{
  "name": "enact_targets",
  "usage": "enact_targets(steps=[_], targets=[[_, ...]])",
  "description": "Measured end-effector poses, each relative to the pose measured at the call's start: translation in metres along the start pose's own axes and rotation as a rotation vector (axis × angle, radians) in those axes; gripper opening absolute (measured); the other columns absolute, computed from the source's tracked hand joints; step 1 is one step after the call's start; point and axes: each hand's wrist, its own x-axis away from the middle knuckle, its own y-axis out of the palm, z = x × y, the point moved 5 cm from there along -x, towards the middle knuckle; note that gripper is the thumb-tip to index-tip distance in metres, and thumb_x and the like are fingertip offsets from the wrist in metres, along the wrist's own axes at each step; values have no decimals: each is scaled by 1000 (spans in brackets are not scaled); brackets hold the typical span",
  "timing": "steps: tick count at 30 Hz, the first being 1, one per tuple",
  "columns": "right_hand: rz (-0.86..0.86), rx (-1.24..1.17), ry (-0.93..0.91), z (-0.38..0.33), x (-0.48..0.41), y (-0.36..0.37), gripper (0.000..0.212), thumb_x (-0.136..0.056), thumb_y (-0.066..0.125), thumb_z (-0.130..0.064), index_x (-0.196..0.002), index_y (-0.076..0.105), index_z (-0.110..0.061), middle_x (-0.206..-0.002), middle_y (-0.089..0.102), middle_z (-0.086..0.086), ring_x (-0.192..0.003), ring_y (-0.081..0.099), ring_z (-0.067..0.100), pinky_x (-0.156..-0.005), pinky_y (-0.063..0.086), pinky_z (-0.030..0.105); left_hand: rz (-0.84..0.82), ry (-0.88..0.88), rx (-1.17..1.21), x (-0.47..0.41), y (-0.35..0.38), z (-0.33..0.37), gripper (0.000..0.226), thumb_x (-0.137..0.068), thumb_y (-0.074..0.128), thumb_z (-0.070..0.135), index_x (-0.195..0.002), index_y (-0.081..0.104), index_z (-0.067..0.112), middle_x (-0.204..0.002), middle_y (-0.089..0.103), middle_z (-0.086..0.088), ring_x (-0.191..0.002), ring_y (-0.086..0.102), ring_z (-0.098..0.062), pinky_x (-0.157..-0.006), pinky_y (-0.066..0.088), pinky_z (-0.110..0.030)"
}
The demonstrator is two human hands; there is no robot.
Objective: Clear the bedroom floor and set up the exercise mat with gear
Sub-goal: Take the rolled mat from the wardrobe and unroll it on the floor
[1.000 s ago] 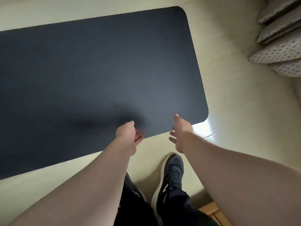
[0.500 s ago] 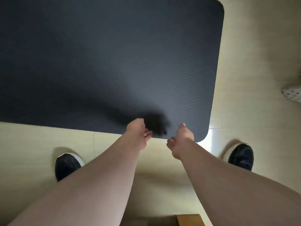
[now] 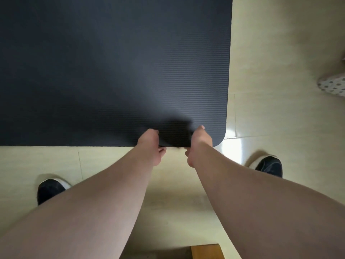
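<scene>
A dark, ribbed exercise mat (image 3: 112, 71) lies flat on the pale tiled floor and fills the upper left of the head view. Its near edge runs across the frame and its rounded near right corner is close to my hands. My left hand (image 3: 151, 146) grips the near edge, thumb on top and fingers curled under. My right hand (image 3: 197, 144) grips the same edge a little to the right, thumb on the mat surface. The fingers under the mat are hidden.
My two dark shoes stand on the floor, the left shoe (image 3: 50, 189) and the right shoe (image 3: 268, 165), either side of my arms. A dotted fabric item (image 3: 332, 86) lies at the right edge. A wooden corner (image 3: 205, 251) shows at the bottom.
The view swung so the mat's near edge now lies square across the frame. My feet moved apart. Both hands stayed on the mat's near edge by the right corner.
</scene>
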Motion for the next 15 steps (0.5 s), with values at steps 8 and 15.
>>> enact_targets(steps=[8, 15], targets=[[-53, 93, -147, -63, 19, 19, 59, -102, 36, -56, -148, 43, -19, -144, 56, 5, -127, 56, 30, -106, 43, 43, -67, 107, -91, 34, 35, 54, 17, -97, 63, 23, -86, 52, 16, -90, 55, -3, -99, 70, -34, -95, 58, -43], [-58, 56, -246, -108, 25, 24, 60, -101, 39, -57, -147, 45, -18, -125, 60, 1, -117, 58, 28, -109, 44, 47, -177, 199, -98, 45, 58, 88, 8, -99, 59, 16, -96, 60, 9, -107, 63, -12, -102, 70, -28, -95, 57, -39]])
